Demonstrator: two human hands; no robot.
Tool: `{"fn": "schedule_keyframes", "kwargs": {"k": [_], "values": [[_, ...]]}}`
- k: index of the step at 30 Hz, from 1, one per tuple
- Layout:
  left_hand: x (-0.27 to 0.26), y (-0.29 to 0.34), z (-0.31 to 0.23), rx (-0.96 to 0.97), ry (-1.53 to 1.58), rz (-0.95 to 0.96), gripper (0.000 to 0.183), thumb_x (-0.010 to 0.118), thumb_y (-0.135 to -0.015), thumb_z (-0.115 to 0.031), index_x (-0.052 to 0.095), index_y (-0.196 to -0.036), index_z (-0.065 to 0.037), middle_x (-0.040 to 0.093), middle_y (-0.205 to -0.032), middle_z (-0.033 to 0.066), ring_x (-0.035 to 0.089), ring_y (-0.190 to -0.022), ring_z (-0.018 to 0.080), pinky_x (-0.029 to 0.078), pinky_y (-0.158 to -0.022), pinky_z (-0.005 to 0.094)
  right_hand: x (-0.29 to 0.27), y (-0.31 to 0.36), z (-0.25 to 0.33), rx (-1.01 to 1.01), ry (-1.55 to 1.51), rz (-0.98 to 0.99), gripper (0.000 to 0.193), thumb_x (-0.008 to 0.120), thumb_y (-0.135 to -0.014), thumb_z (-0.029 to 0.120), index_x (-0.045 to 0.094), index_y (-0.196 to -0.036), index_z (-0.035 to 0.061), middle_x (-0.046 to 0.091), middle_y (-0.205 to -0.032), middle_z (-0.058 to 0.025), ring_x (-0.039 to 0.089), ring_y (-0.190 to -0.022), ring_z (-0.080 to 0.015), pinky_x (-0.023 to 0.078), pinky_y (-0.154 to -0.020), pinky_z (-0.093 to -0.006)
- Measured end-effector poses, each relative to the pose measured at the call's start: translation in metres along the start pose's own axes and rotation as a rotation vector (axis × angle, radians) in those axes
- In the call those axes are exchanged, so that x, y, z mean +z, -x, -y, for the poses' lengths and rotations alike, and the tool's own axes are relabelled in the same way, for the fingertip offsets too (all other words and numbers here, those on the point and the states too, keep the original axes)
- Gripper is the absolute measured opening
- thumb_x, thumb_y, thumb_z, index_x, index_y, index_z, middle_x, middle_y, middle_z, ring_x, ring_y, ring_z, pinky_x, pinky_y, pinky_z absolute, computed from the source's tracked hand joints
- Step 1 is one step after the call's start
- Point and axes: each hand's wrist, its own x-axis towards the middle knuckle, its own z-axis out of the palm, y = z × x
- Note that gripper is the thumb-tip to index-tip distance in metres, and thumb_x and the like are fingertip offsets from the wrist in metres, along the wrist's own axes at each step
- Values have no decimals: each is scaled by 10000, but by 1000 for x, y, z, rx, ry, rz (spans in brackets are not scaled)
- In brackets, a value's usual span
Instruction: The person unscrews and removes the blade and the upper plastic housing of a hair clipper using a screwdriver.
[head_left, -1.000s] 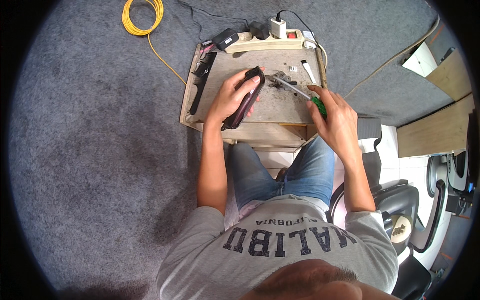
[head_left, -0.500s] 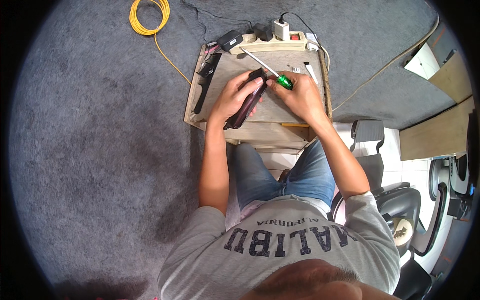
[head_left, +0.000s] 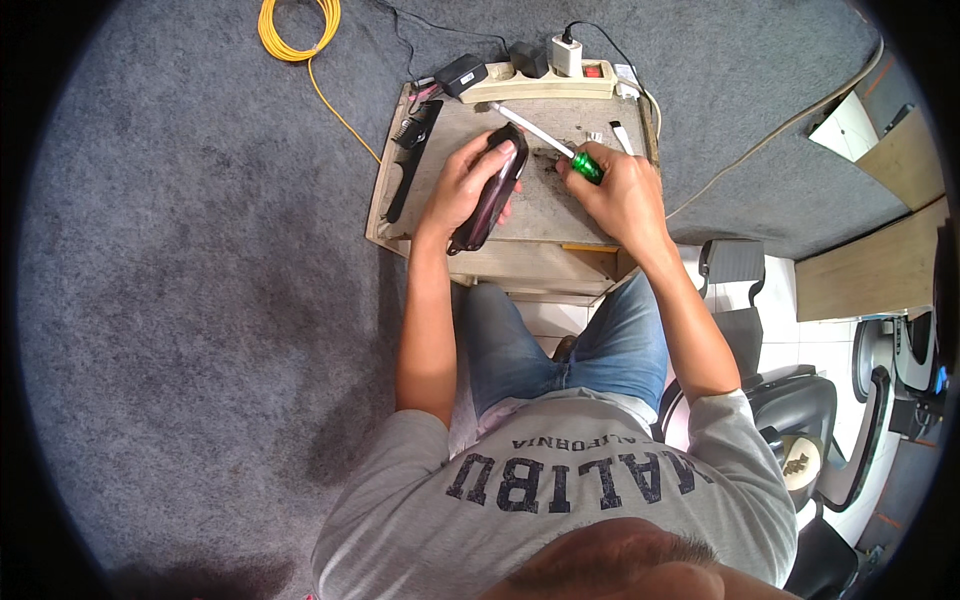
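Note:
My left hand (head_left: 462, 192) is wrapped round a dark maroon hair clipper (head_left: 493, 200), its black head end pointing away from me. My right hand (head_left: 622, 195) grips a screwdriver (head_left: 587, 168) by its green handle, and the long metal shaft points up and to the left. Both hands are above a small wooden table (head_left: 470, 130). The screwdriver is apart from the clipper. Dark bits (head_left: 546, 158) that look like hair lie on the tabletop between the hands. Whether the right fingers also pinch something small cannot be made out.
A black comb (head_left: 405, 180) and a clipper guard (head_left: 408, 132) lie at the table's left edge. A small brush (head_left: 621, 135) lies at the right. Along the back stands a power strip (head_left: 540, 84) with adapters. A coiled yellow cable (head_left: 272, 45) rests on the carpet.
My right hand has moved right, away from the clipper, taking the screwdriver along. The clipper has shifted slightly left in my left hand, and dark bits on the table now show.

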Motion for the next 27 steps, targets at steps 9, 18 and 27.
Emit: {"fn": "schedule_keyframes", "kwargs": {"k": [9,18,27], "values": [[-7,-7,14,15,135,-197,520,562,-1112,-490,629,-1358,-37,706,-814,118,671,-548,181,573,-486,323,0,13,-3,-56,-64,-22,305,779,-966,373,777,-1102,100,752,-764,-178,762,-751,-384,580,-716,-506],[-15,-7,19,10,312,-153,745,432,-1080,-647,646,-1389,-4,673,-737,94,661,-529,182,575,-486,348,-31,60,-2,15,-344,147,342,705,-1026,165,583,-1331,68,700,-800,-182,720,-677,-347,530,-661,-440],[-7,-1,11,10,246,-170,701,455,-1090,-617,644,-1423,-29,661,-746,57,622,-493,133,538,-442,288,-36,73,-3,-108,-326,145,303,783,-994,168,759,-1282,78,781,-941,-175,751,-718,-299,558,-684,-396]]}}
